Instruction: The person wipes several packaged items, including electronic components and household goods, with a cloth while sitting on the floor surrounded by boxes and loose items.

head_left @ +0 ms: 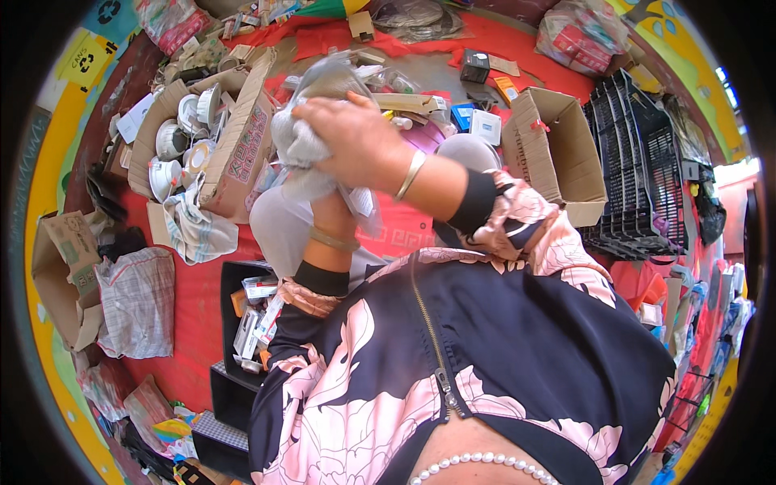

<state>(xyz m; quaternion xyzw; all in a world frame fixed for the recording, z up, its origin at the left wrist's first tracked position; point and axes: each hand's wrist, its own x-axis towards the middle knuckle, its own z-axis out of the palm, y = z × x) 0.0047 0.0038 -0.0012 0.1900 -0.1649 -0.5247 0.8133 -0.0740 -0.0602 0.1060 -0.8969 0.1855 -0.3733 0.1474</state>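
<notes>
Both of my hands are together above my knees, left of centre. My right hand (pixel 356 139) is closed on a grey cloth (pixel 297 141), pressing it against a bundle. Below the cloth, my left hand (pixel 333 214) grips the bundle from underneath, most of its fingers hidden. Clear plastic (pixel 331 74) shows above the cloth and again below my right hand. What lies inside the bundle is covered and partly smeared by motion. Left of it stands a cardboard box (pixel 236 158) with several round white downlights (pixel 171 141) in it.
At the right are an open cardboard box (pixel 558 153) and a black plastic crate (pixel 626 162). A black bin (pixel 234 323) of small packages stands by my left arm. A striped cloth (pixel 200 222) and a woven sack (pixel 137 303) lie left on red sheeting (pixel 198 347).
</notes>
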